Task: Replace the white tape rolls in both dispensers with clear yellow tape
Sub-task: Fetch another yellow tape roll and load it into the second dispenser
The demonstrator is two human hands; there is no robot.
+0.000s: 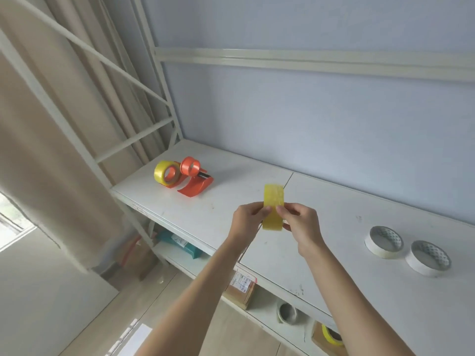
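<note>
A clear yellow tape roll (274, 204) is held edge-on above the white shelf top (231, 191), pinched between my left hand (248, 219) and my right hand (299, 222). At the far left an orange dispenser (171, 185) carries a yellow tape roll (165, 173). Right beside it a second orange dispenser (196, 185) stands with a bare orange spool (190, 166). Two white tape rolls (383, 242) (428, 257) lie flat on the shelf top at the right.
A white metal rack frame (133, 83) rises at the left, with beige curtains behind it. On the lower shelf sit a cardboard box (241, 286), a grey tape roll (288, 311), a yellow tape roll (332, 335) and a teal package (180, 244).
</note>
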